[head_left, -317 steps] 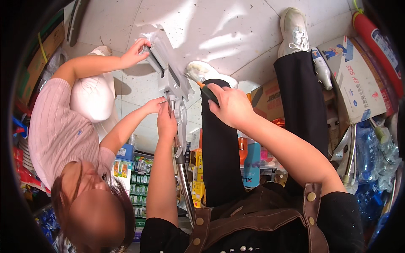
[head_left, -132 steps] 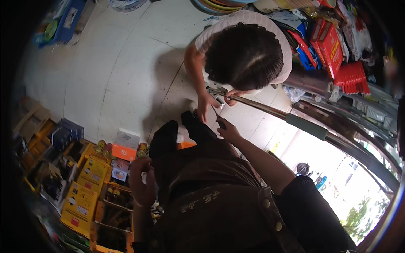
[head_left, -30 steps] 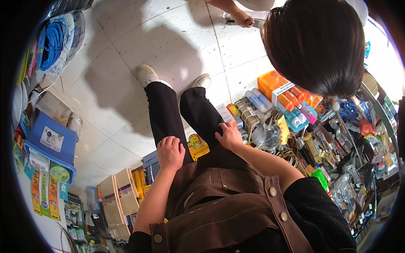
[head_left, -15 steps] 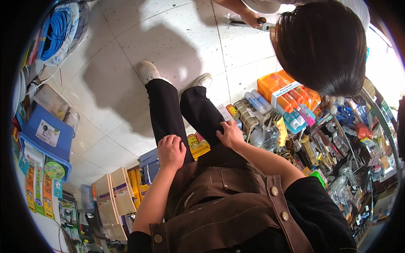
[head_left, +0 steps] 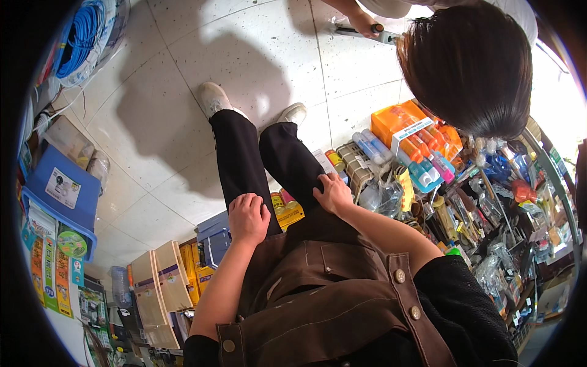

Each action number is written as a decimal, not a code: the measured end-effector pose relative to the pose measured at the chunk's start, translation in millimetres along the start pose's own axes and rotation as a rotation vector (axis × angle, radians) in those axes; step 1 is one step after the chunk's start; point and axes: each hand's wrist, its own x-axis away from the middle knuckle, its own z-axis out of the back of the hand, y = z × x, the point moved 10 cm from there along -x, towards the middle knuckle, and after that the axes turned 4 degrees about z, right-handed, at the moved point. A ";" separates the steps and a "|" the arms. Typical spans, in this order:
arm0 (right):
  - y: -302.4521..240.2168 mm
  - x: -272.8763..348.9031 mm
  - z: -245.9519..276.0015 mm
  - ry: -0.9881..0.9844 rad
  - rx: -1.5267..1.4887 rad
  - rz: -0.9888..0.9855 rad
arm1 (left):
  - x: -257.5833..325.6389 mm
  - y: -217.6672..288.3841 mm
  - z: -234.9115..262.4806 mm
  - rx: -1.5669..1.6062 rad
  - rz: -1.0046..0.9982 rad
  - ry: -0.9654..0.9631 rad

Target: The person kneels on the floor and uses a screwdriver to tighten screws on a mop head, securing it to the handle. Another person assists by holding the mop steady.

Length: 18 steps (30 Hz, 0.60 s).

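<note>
My left hand (head_left: pixel 249 219) rests on the left thigh of my black trousers (head_left: pixel 239 153), its fingers laid over the cloth and holding nothing. On the other thigh, near the knee, lies my right hand (head_left: pixel 334 194), also without any object, its fingers loosely spread. A brown apron (head_left: pixel 306 306) covers my lap between the two forearms. Just beyond my right hand are a clear plastic bag (head_left: pixel 389 199) and a beige metal-looking case (head_left: pixel 358 166). A yellow box (head_left: pixel 290 217) with cans on it shows between my legs.
A person's dark-haired head (head_left: pixel 468 70) leans in at the upper right; that person's hand (head_left: pixel 365 24) is at a grey bar. Orange-wrapped spray cans (head_left: pixel 411 130) and cluttered goods line the right. At left are a blue bin (head_left: pixel 61 189) and coiled blue cable (head_left: pixel 81 40).
My view has shifted slightly, moving the shelves and bin a little leftward. The other person's head has moved slightly right. Both my hands stay on my thighs.
</note>
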 end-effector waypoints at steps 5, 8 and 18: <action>-2.1 -1.1 1.6 0.013 -0.003 0.024 | 0.9 -0.6 -0.8 0.000 0.004 0.005; -2.4 -2.6 2.2 0.003 0.010 0.010 | 1.0 -1.1 -0.4 0.006 0.005 0.008; -0.4 -8.0 3.8 -0.017 0.046 0.011 | 0.3 -1.4 -5.4 0.027 0.028 0.005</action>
